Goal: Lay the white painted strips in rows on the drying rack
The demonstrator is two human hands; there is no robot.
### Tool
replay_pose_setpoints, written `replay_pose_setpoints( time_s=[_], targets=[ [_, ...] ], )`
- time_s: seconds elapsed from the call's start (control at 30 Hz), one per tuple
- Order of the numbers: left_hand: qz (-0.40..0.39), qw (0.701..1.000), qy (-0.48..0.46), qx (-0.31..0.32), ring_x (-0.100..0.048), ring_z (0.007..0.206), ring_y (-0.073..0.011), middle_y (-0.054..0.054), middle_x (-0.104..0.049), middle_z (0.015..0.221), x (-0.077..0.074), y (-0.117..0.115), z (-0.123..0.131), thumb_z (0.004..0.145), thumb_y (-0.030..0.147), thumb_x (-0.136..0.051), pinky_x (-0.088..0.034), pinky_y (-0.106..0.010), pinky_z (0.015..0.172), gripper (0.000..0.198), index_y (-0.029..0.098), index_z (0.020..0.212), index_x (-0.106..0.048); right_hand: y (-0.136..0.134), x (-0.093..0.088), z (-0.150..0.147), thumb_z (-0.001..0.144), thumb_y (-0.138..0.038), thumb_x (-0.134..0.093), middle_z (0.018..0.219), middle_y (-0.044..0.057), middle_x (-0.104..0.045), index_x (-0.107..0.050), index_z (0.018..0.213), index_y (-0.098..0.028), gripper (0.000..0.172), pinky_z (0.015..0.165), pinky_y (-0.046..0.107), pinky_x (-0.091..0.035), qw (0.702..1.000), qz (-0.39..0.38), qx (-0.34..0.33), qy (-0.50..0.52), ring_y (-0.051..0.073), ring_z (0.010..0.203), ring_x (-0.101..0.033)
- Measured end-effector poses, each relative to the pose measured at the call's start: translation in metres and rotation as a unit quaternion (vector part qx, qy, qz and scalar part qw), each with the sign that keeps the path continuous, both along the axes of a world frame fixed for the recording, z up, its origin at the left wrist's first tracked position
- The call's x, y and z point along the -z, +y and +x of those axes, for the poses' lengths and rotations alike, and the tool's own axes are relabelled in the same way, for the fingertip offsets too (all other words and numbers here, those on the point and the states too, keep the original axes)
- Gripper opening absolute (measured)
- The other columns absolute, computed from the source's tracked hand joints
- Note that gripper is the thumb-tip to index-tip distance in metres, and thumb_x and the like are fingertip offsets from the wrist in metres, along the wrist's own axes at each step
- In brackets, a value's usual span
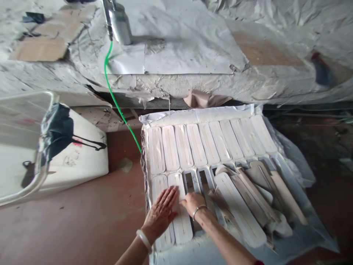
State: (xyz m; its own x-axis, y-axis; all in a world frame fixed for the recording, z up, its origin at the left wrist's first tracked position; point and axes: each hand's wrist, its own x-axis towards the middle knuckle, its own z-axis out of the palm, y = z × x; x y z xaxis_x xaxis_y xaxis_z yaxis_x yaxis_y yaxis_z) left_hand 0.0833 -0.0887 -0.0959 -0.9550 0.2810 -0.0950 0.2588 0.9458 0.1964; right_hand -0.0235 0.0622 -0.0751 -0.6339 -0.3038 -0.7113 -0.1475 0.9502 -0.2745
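A flat frame with slots lies in front of me, with pale rounded-corner panels side by side along its far row. My left hand rests flat, fingers stretched out, on the second pale panel of the near row. At that panel's right edge, my right hand has its fingers curled and its thumb against the edge. Left of it lies another panel, partly under my left hand. Uncovered slots show just right of my right hand. Loose beige and pale panels are heaped over the frame's right part.
A white tub with a dark cloth over its rim stands at left. Behind is a paper-covered bench bearing a metal spray-gun cup and cardboard. A green hose hangs down beside the frame.
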Motion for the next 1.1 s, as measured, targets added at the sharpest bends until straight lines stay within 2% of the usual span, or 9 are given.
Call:
replay_pose_setpoints(
  time_s=[0.13, 0.27, 0.33, 0.43, 0.67, 0.73, 0.83, 0.93, 1.1],
  targets=[
    [-0.007, 1.0, 0.021, 0.009, -0.017, 0.148, -0.023, -0.003, -0.019, 0.16, 0.002, 0.002, -0.001, 0.093, 0.034, -0.048, -0.027, -0.041, 0.12, 0.069, 0.019, 0.154, -0.018, 0.028, -0.027, 0.012, 0.092, -0.041, -0.054, 0.082, 0.009, -0.074, -0.07, 0.083, -0.02, 0.028, 0.068, 0.029, -0.046, 0.998, -0.008, 0.016, 0.059, 0.023, 0.08, -0.069],
    [-0.015, 0.999, 0.043, 0.016, -0.02, 0.147, -0.0239, -0.004, -0.023, 0.159, 0.003, 0.001, -0.001, 0.092, 0.031, -0.048, -0.028, -0.042, 0.12, 0.068, 0.018, 0.153, -0.02, 0.118, -0.049, 0.014, 0.099, -0.038, -0.04, 0.106, 0.009, -0.068, -0.06, 0.112, -0.019, 0.031, 0.08, 0.029, -0.047, 0.972, -0.02, 0.066, 0.225, 0.02, 0.097, -0.063],
    [-0.023, 0.998, 0.046, 0.02, -0.02, 0.147, -0.0243, -0.005, -0.023, 0.159, 0.004, 0.002, -0.002, 0.092, 0.032, -0.048, -0.029, -0.042, 0.12, 0.068, 0.018, 0.153, -0.021, 0.169, -0.049, 0.011, 0.094, -0.041, -0.05, 0.114, 0.012, -0.064, -0.057, 0.118, -0.016, 0.035, 0.083, 0.036, -0.046, 0.941, 0.028, 0.052, 0.334, 0.028, 0.104, -0.059],
    [-0.038, 0.998, 0.049, 0.02, -0.019, 0.148, -0.0249, -0.005, -0.022, 0.159, 0.006, 0.006, -0.001, 0.093, 0.035, -0.048, -0.03, -0.043, 0.119, 0.068, 0.017, 0.153, -0.022, 0.219, -0.037, 0.004, 0.085, -0.039, -0.064, 0.106, 0.013, -0.064, -0.057, 0.112, -0.014, 0.038, 0.078, 0.04, -0.046, 0.933, 0.106, 0.029, 0.343, 0.031, 0.097, -0.06],
    [-0.027, 0.997, 0.063, -0.019, -0.019, 0.147, -0.0311, -0.012, -0.023, 0.158, 0.013, 0.023, 0.004, 0.09, 0.046, -0.055, -0.031, -0.05, 0.117, 0.08, 0.01, 0.152, -0.021, 0.236, -0.015, -0.009, 0.08, -0.039, -0.067, 0.082, 0.006, -0.063, -0.055, 0.083, -0.019, 0.024, 0.066, 0.036, -0.05, 0.956, 0.062, 0.132, 0.255, 0.025, 0.078, -0.063],
    [-0.014, 0.997, 0.077, -0.02, -0.02, 0.146, -0.0315, -0.013, -0.025, 0.157, 0.014, 0.025, 0.004, 0.091, 0.045, -0.054, -0.03, -0.051, 0.117, 0.079, 0.009, 0.152, -0.02, 0.242, -0.018, -0.009, 0.086, -0.032, -0.058, 0.091, 0.008, -0.066, -0.059, 0.091, -0.017, 0.017, 0.074, 0.035, -0.053, 0.959, 0.036, 0.119, 0.254, 0.024, 0.086, -0.065],
    [-0.001, 0.997, 0.077, -0.022, -0.021, 0.146, -0.0312, -0.012, -0.026, 0.157, 0.013, 0.026, 0.002, 0.091, 0.044, -0.054, -0.028, -0.05, 0.118, 0.078, 0.009, 0.152, -0.02, 0.249, -0.027, -0.011, 0.086, -0.008, -0.04, 0.132, 0.011, -0.057, -0.05, 0.133, -0.017, 0.049, 0.1, 0.036, -0.048, 0.953, -0.007, 0.038, 0.301, 0.023, 0.12, -0.055],
    [0.003, 0.997, 0.073, -0.028, -0.021, 0.146, -0.031, -0.012, -0.026, 0.157, 0.012, 0.026, 0.002, 0.091, 0.043, -0.056, -0.027, -0.05, 0.119, 0.078, 0.009, 0.152, -0.02, 0.245, -0.034, -0.023, 0.077, 0.006, -0.034, 0.151, -0.001, -0.041, -0.04, 0.145, -0.035, 0.08, 0.108, 0.044, -0.041, 0.933, -0.041, -0.146, 0.325, 0.026, 0.136, -0.041],
    [0.002, 0.998, 0.061, -0.033, -0.019, 0.147, -0.0308, -0.011, -0.023, 0.159, 0.013, 0.026, 0.004, 0.091, 0.044, -0.055, -0.029, -0.05, 0.118, 0.079, 0.009, 0.152, -0.021, 0.22, -0.033, -0.065, 0.079, 0.003, -0.049, 0.142, 0.0, -0.052, -0.06, 0.122, -0.026, 0.053, 0.12, 0.048, -0.023, 0.858, -0.146, -0.427, 0.245, 0.023, 0.142, -0.032]
  ],
)
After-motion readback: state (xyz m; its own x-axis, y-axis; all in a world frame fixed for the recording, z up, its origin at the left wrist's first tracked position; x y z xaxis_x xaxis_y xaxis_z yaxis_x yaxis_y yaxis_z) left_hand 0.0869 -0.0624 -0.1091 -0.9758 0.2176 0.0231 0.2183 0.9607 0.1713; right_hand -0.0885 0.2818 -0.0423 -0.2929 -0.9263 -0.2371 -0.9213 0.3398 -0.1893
